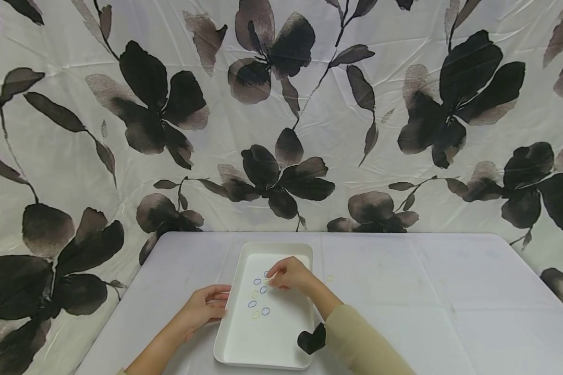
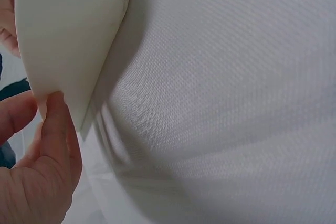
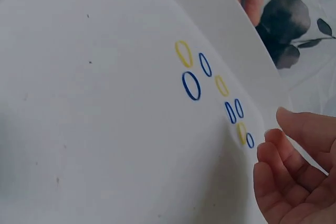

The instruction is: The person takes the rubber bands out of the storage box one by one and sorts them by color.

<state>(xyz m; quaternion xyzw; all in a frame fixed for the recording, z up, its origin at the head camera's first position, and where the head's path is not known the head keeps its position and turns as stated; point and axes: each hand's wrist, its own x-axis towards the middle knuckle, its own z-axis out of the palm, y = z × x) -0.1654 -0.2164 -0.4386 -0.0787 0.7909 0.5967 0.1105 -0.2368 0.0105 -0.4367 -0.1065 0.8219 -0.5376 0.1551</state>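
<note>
Two hands work at a white tray (image 1: 272, 346), which lies lengthwise, near to far, on a white table (image 1: 450, 307). Farthest left, a bare forearm reaches in from the near side, and the left hand (image 1: 205, 306) is at the tray's left side. It pinches the rim, the thumb over the edge and the fingers against the outer wall.

Right of that hand, inside the tray, five blue rings (image 1: 265, 311) and three yellow rings (image 1: 256, 315) lie in a loose cluster, left of the middle and running from near to far. Of the nearest pair, the yellow one is on the left and the blue one just beside it on the right.

The right hand (image 1: 291, 274) comes over the tray's right rim to the far end of the cluster. Its fingers are bent, with the thumb close to the forefinger; I cannot tell whether they pinch a ring. Its arm has a beige sleeve (image 1: 363, 333), and a black shape (image 1: 311, 339) shows at the sleeve's left edge.

Farther right, outside the tray, a single yellow ring (image 1: 330, 278) lies on the table. A floral cloth (image 1: 356, 120) hangs behind the table's far edge.
</note>
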